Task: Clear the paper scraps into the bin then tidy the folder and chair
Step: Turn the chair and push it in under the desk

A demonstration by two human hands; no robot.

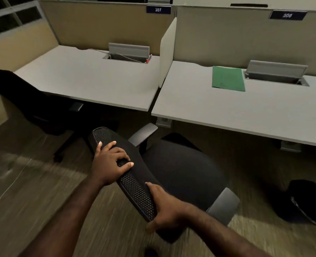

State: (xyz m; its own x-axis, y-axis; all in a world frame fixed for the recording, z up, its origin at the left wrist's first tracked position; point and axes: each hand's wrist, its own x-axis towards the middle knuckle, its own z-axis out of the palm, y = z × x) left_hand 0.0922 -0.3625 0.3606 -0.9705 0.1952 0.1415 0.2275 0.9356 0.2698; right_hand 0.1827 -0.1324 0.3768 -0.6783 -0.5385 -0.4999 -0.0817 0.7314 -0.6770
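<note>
A black office chair [183, 169] with a mesh backrest and grey armrests stands on the floor in front of the right desk, seat facing the desk. My left hand [110, 162] grips the top edge of the backrest, fingers curled over it. Lower on the same edge, my right hand [164, 206] holds the backrest too. A green folder [228, 78] lies flat on the right desk [227, 112], beside an open cable tray. No paper scraps or bin show in this view.
A second black chair [33, 102] sits at the left desk [90, 80]. A white divider [167, 52] separates the desks, with beige partition panels behind. A black bag [307, 201] lies on the floor at right. Carpet runs to the left and near me.
</note>
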